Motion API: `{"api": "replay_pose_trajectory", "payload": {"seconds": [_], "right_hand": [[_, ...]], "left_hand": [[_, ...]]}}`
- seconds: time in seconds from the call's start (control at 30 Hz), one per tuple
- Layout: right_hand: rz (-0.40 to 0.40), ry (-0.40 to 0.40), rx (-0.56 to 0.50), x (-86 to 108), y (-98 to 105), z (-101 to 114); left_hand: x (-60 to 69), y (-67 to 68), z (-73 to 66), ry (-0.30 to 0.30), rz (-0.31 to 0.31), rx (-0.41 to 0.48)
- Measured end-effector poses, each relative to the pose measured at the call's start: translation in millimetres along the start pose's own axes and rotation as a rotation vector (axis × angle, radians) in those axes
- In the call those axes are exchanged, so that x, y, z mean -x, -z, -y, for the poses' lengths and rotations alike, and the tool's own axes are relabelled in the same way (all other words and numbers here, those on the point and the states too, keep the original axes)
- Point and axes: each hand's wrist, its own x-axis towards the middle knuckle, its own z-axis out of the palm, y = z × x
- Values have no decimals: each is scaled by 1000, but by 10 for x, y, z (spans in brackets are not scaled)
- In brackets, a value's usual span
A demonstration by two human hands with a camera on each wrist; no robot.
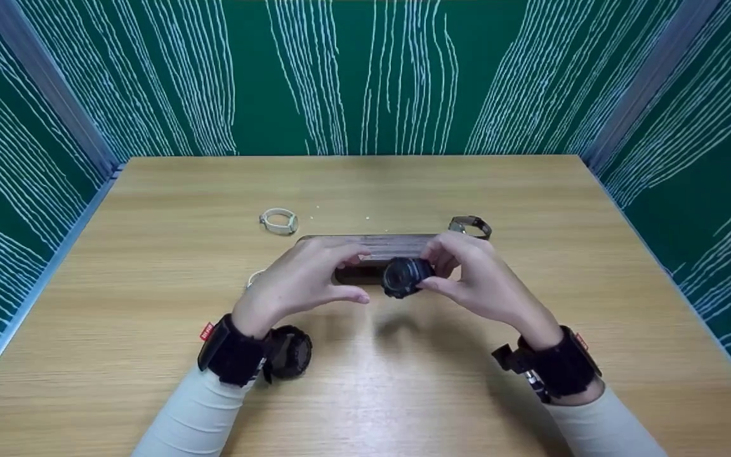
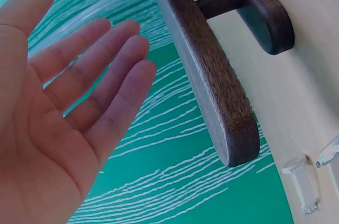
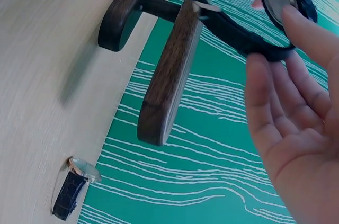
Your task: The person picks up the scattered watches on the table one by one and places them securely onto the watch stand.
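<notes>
My right hand (image 1: pixel 476 279) pinches a black wristwatch (image 1: pixel 403 277) between thumb and fingers, in front of the stand's middle. In the right wrist view, the watch's strap (image 3: pixel 238 38) forms a loop and my thumb is against the case back. Opposite, my left hand (image 1: pixel 305 279) holds nothing; its fingers are spread and relaxed, left of the watch. Behind both hands is a dark wooden watch stand (image 1: pixel 397 244), a raised bar joined by a post to a base. In the left wrist view, the bar (image 2: pixel 222 91) passes beside my fingers.
A pale-strapped watch (image 1: pixel 280 221) lies back left of the stand. Back right is a dark-strapped watch (image 1: pixel 470 226). Part of a light band (image 1: pixel 252 278) shows behind my left hand. Near my left wristband sits a round black watch-like thing (image 1: pixel 290 352). Green walls border the table (image 1: pixel 372 406).
</notes>
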Motion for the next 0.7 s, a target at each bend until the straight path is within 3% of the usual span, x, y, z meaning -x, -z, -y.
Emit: {"api": "replay_pose_trajectory", "payload": {"seconds": [0.33, 0.7], "right_hand": [[-133, 89, -20, -22, -138, 45], [-167, 115, -87, -21, -190, 55]], "left_hand": [[-36, -82, -49, -31, -39, -23], [-70, -113, -81, -95, -140, 22]]}}
